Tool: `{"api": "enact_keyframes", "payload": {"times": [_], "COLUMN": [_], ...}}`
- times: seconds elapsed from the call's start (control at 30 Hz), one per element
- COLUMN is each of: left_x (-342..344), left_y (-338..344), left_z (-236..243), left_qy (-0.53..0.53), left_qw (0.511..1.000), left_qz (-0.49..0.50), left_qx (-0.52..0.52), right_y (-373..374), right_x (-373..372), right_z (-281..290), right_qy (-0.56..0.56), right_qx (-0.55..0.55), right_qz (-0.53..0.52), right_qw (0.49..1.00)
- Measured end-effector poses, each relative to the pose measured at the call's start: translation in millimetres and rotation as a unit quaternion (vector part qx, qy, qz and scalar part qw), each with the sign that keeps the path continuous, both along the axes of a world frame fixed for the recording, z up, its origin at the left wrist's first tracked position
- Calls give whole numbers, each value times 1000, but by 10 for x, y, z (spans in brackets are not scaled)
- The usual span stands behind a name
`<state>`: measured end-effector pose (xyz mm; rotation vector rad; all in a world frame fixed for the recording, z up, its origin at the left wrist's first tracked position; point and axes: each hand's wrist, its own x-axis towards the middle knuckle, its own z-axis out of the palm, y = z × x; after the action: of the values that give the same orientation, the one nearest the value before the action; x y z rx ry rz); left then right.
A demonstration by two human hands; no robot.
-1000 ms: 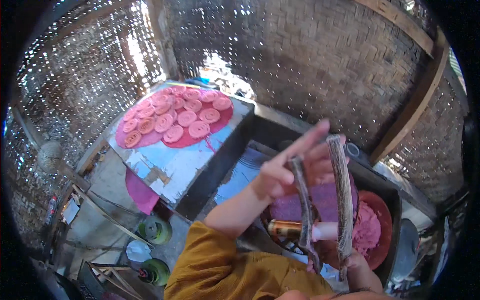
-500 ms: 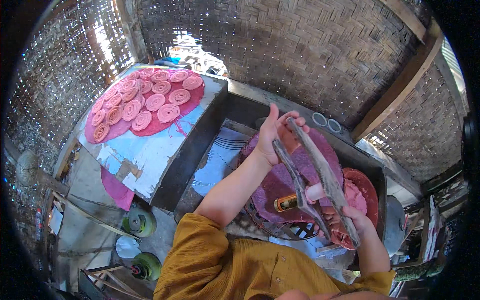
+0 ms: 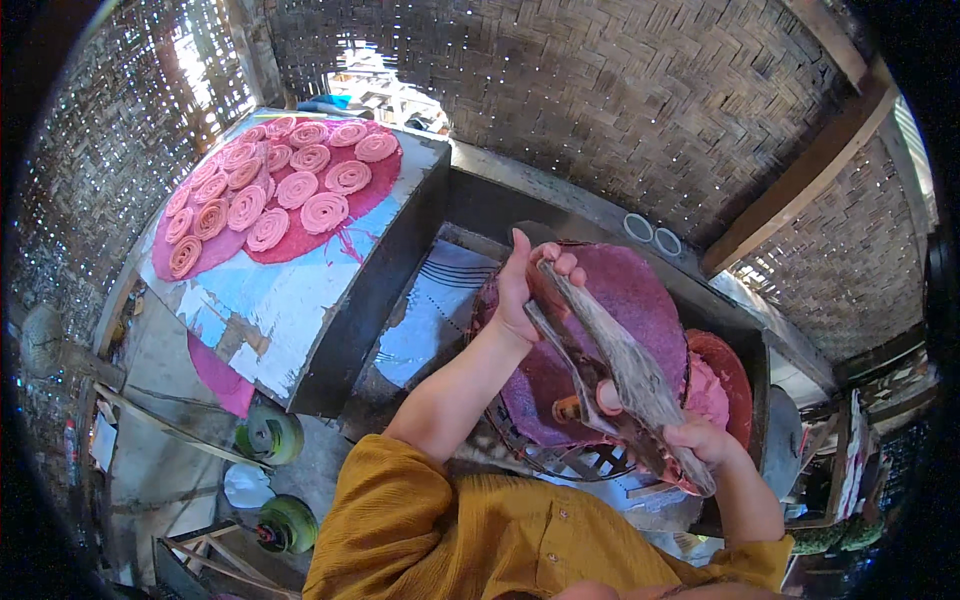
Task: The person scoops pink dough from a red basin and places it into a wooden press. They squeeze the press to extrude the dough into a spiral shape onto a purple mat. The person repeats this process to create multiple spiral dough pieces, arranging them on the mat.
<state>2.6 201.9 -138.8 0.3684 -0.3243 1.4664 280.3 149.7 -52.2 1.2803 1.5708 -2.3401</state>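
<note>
A hand press made of two long, worn wooden bars [image 3: 640,370] slants across the space before me. My left hand [image 3: 528,285] has its fingers curled over the far end, thumb pointing up. At the near end my right hand [image 3: 708,440] is closed, its thumb on the upper bar. Between the bars shows a pale pink plunger [image 3: 608,396]. A brass-coloured tube [image 3: 566,409] sticks out beyond the lower bar. Beneath lies a round mat covered with purple-pink cloth [image 3: 640,275]. Beside my right hand, a red basin [image 3: 735,375] holds pink dough [image 3: 708,393].
On the left, a blue-white board [image 3: 270,310] carries several pink coiled dough rounds [image 3: 297,189] on cloths. Two pale rings [image 3: 652,234] rest on the far ledge. Green gas cylinders [image 3: 270,434] stand on the floor. A woven bamboo wall [image 3: 560,100] rises behind.
The press's bars have come closer together, and less of the plunger and the brass tube shows. The upper bar has rolled to show a broader face. Both hands keep their grip.
</note>
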Motion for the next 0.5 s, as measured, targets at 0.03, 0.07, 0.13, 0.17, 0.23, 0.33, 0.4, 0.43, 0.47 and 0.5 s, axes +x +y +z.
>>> {"api": "enact_keyframes", "payload": {"times": [0.03,0.07,0.13,0.17,0.23,0.33,0.4,0.43,0.47,0.5], "left_x": [14,14,11,-32,-87,-57,20,36,1,-59], "left_y": [-31,-51,-56,-30,-108,-207,-276,-279,-260,-234], "left_z": [11,51,181,225,322,303,338,389,418,443], "left_qy": [-5,-11,-21,-18,-13,-11,-18,-22,-17,-12], "left_qw": [1000,1000,999,998,996,995,995,993,992,989], "left_qz": [2,5,9,15,14,8,20,14,30,46], "left_qx": [6,16,38,66,85,96,94,111,125,138], "right_y": [-18,-34,-29,-27,-73,-161,-189,-188,-171,-160], "right_x": [8,22,8,-18,-38,-10,32,18,-4,-34], "right_z": [84,184,251,260,262,297,435,501,492,467], "right_qy": [-18,-36,-54,-55,-46,-37,-62,-58,-50,-42], "right_qx": [9,16,42,61,68,46,49,61,86,112], "right_qz": [-10,-20,-28,-25,-17,-5,0,-3,-3,-2], "right_qw": [1000,999,997,996,997,998,997,996,995,993]}}
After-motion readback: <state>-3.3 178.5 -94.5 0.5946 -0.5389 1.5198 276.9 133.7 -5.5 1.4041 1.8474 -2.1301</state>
